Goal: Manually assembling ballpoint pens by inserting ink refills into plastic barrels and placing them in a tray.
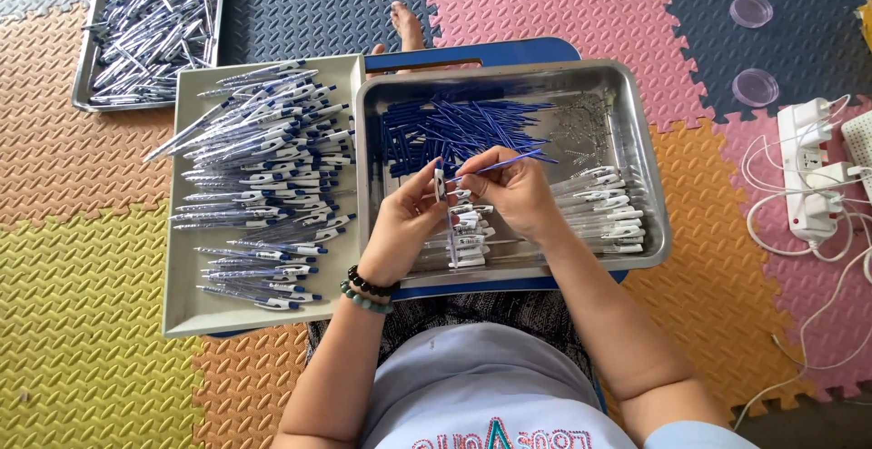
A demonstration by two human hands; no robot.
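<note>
My left hand pinches a clear pen barrel with a white clip, held upright over the steel tray. In my right hand is a thin blue refill, its tip pointing at the top of the barrel. Below both hands the tray holds a heap of blue refills at the far left, small metal springs at the far right, and empty clear barrels along the near side.
A beige tray on the left is piled with finished blue-and-white pens. Another steel tray of pens lies at the far left. Two clear round lids and a white power strip with cables lie on the foam mat to the right.
</note>
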